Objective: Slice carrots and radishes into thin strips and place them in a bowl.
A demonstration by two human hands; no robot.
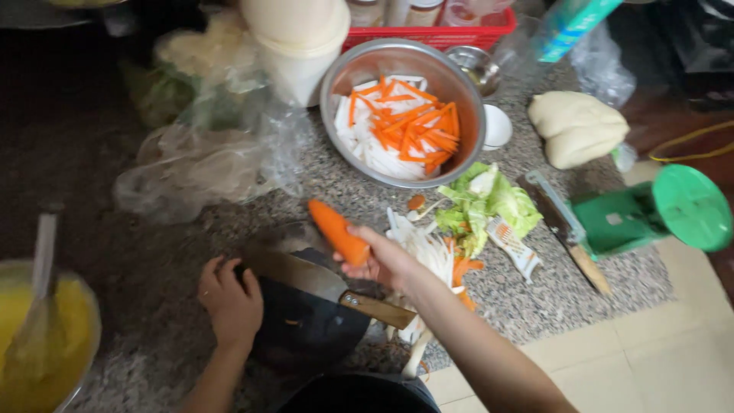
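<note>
Orange and tapered, the whole peeled carrot (338, 232) sits pinched in your right hand (382, 260), fingers closed round its thick end so the tip points up and to the left, above the speckled grey stone surface (535, 298). Your left hand (229, 300) is curled in a loose fist with its knuckles resting on the left edge of the dark round chopping board (306, 329) at the near side of the scene; it grips nothing that you can see. Across that board lies a broad steel cleaver with a wooden handle (329, 287), its blade towards your left hand and its handle running under your right wrist. Just right of the board, a heap of white radish strips and orange peelings (432, 264) lies on the surface, with pale green cabbage leaves (489, 203) beyond it. Farther off stands a round stainless steel bowl (336, 92) filled with cut white and orange vegetable sticks. Left of the bowl are crumpled clear plastic bags (206, 153). At the right edge sits a green plastic hand-crank slicer (650, 218), a long peeler with a wooden handle (569, 233) just beside it, and a pale lump of dough (577, 126) farther back. Near left, a bowl of yellow batter (42, 344) holds a utensil.
</note>
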